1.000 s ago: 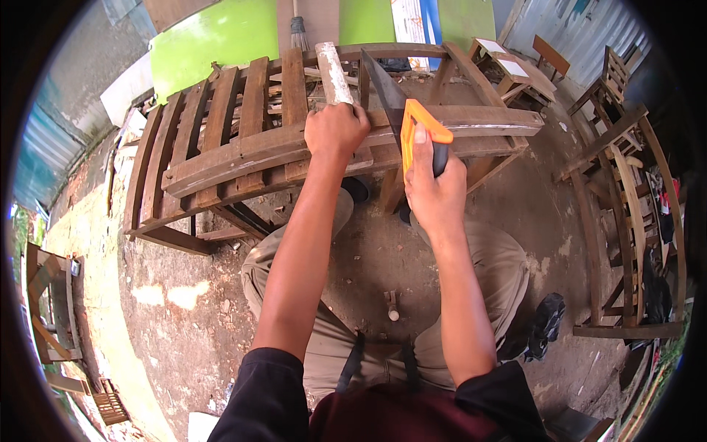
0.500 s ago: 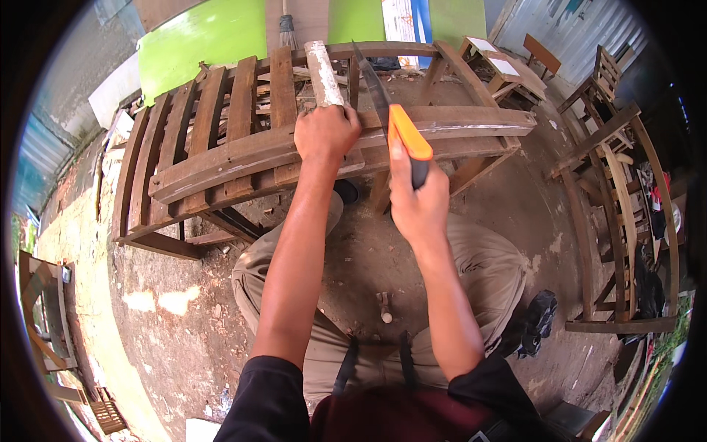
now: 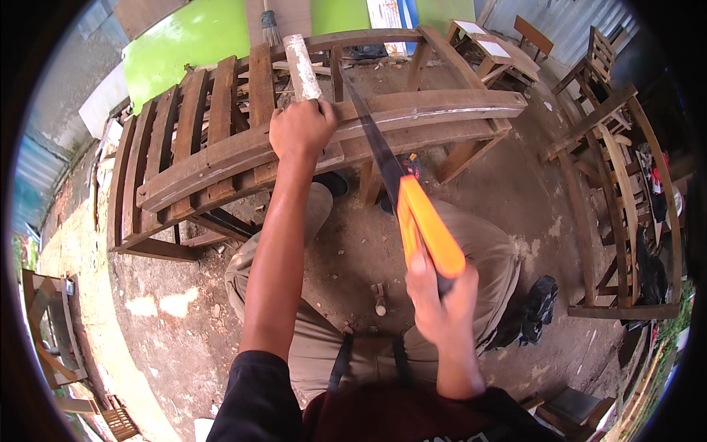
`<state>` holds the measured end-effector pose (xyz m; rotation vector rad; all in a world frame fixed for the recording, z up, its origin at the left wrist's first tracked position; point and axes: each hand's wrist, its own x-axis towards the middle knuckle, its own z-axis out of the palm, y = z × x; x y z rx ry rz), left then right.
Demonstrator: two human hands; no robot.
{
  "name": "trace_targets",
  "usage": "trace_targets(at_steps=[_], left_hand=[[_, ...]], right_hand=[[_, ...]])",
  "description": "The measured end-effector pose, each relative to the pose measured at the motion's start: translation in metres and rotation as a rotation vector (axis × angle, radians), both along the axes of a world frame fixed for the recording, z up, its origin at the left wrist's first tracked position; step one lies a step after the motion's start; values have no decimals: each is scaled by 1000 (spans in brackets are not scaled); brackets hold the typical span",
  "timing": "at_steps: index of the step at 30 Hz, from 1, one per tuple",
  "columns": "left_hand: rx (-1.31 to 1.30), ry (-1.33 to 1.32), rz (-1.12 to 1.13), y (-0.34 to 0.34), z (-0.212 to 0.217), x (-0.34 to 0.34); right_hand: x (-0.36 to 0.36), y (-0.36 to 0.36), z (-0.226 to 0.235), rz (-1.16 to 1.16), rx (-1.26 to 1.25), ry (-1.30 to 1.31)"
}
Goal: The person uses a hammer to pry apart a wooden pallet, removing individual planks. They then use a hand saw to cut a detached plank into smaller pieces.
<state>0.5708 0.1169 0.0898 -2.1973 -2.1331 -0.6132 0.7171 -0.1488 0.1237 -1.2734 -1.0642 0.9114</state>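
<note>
My right hand (image 3: pixel 444 306) is wrapped around the orange and black handle of a handsaw (image 3: pixel 383 158), low over my right thigh. The saw's dark blade slants up and to the left, lying across a long brown wooden beam (image 3: pixel 412 107). That beam rests on a slatted wooden frame (image 3: pixel 221 110). Left of the blade, my left hand (image 3: pixel 302 129) is closed over the beam, its fingers mostly hidden behind it. Just beyond the knuckles, a short board with flaking white paint (image 3: pixel 302 70) sticks out toward the far side.
A hammer (image 3: pixel 380 300) lies on the floor between my legs. Beside my right knee sits a black plastic bag (image 3: pixel 537 309). Wooden chair frames (image 3: pixel 626 221) stand on the right. Behind the slats are green panels (image 3: pixel 184 55) and a broom (image 3: pixel 269 29).
My right hand has pulled the handsaw back toward me and slightly right, so more blade shows on my side of the beam. My left hand stays closed on the beam.
</note>
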Motion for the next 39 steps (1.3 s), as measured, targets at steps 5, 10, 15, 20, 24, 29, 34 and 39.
trace_targets(at_steps=[5,10,15,20,24,29,34,39], left_hand=[[26,-83,-38,6,-8,21],[20,-53,-17,6,-12,8],[27,-23,-20,-1,-5,8],[70,-51,-18,-5,-19,13],[76,-67,-20,5,-5,21],[36,-49,-1,2,-7,10],[37,-62,-1,-1,-8,10],[28,-24,8,1,-4,12]], right_hand=[[2,147,11,-13,-13,-328],[-11,65,-23,-96,113,-200],[11,-47,-27,-29,89,-257],[6,48,-21,-29,-95,57],[3,111,5,-37,-48,-203],[-9,28,-32,-104,111,-254],[11,-61,-32,-47,18,-298],[-1,-4,-21,-75,58,-250]])
